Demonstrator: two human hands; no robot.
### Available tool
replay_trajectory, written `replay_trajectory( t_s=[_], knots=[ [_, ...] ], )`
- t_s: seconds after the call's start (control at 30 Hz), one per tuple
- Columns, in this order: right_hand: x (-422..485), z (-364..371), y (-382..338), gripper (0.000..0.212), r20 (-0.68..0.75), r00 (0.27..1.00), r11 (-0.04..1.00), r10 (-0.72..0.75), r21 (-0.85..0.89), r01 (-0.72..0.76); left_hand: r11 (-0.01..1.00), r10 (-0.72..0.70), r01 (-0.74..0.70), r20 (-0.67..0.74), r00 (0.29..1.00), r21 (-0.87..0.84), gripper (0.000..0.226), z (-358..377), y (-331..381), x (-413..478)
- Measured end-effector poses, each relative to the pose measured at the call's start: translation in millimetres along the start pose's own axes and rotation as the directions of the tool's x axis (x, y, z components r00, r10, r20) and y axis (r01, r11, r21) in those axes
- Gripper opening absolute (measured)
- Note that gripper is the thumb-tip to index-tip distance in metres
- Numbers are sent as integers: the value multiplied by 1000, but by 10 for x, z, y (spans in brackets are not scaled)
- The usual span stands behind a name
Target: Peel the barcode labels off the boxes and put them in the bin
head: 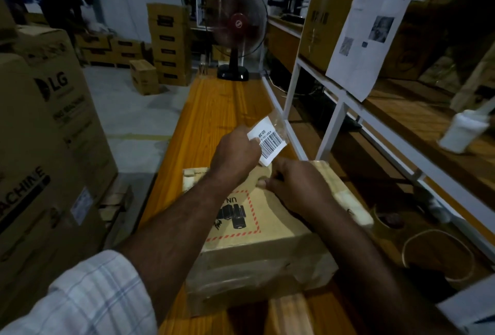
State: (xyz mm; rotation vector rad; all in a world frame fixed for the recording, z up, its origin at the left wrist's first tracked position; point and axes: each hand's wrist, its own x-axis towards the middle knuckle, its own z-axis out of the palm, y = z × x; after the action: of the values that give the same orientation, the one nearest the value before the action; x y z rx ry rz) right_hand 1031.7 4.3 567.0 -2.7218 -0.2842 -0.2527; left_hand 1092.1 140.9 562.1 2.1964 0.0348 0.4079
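Hands first: I count two. My left hand (235,151) pinches one white barcode label (267,144), lifted above the far edge of one cardboard box (257,241); its lower corner seems to touch that edge. My right hand (297,187) presses flat on the box top, fingers curled. The box sits on an orange wooden bench (214,109). One fan (237,29) spins at twelve o'clock, white shelving (334,109) at two, an LG carton (51,131) at nine.
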Motion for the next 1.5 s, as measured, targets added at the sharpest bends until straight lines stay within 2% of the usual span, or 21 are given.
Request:
replay_trajectory(
  t_s=[0.2, 0.33, 0.47, 0.7, 0.77, 0.83, 0.87, 0.93, 1.0, 1.07, 1.1, 1.17, 1.23, 1.33, 1.4, 1.5],
  knots=[
    [-516, -249, 264, 26, 97, 994, 998, 56, -6, -55, 1000, 13, -12, 11, 1000, -20, 26, 36, -16, 12],
    [-94, -169, 229, 27, -24, 995, 995, 95, -42, -96, 999, 21, -20, 36, 999, -37, 25, 31, -14, -8],
    [156, -137, 133, 26, -40, 994, 990, 105, -91, -109, 999, 16, -16, 16, 1000, -28, 25, 21, -16, 15],
    [-743, -260, 92, 27, 60, 997, 998, 54, 36, -56, 999, -3, 5, 47, 999, -49, 27, 43, -26, 27],
    [-782, -299, 158, 27, 64, 995, 994, 72, 81, -78, 974, -58, 74, 82, 995, -212, 25, -1, 25, 27],
    [-726, -343, 230, 27, 29, 995, 990, 98, 101, -100, 852, -142, 180, 113, 983, -491, 18, -178, 149, -12],
    [-689, -369, 264, 29, -8, 993, 990, 120, 76, -119, 794, -173, 206, 111, 979, -572, 15, -323, 186, -71],
    [-625, -401, 363, 37, -61, 973, 974, 223, -29, -225, 777, -194, 206, 86, 977, -595, 15, -669, 204, -311],
    [-588, -382, 483, 60, -48, 925, 922, 376, -76, -379, 795, -190, 183, 49, 981, -579, 16, -952, 84, -631],
    [-561, -319, 528, 80, -19, 896, 896, 443, 31, -442, 805, -227, 200, 21, 974, -559, 13, -1056, -112, -884],
    [-541, -291, 515, 82, -3, 895, 888, 447, 126, -443, 804, -255, 227, 27, 966, -550, 12, -1044, -198, -968],
    [-504, -260, 442, 76, 41, 897, 849, 440, 305, -431, 783, -302, 286, 65, 951, -552, 11, -967, -326, -1049],
    [-469, -226, 399, 71, 27, 905, 846, 424, 346, -406, 785, -316, 292, 52, 947, -546, 9, -934, -360, -1030],
    [-473, -157, 355, 68, -104, 915, 880, 389, 336, -336, 797, -293, 218, -46, 955, -563, 8, -1031, -378, -924],
    [-489, -90, 326, 68, -167, 906, 857, 389, 427, -289, 814, -219, 114, -119, 968, -570, 8, -1129, -408, -862],
    [-547, 3, 269, 84, -225, 894, 795, 389, 572, -202, 818, -127, -3, -185, 975, -576, 14, -1233, -466, -791]
  ],
)
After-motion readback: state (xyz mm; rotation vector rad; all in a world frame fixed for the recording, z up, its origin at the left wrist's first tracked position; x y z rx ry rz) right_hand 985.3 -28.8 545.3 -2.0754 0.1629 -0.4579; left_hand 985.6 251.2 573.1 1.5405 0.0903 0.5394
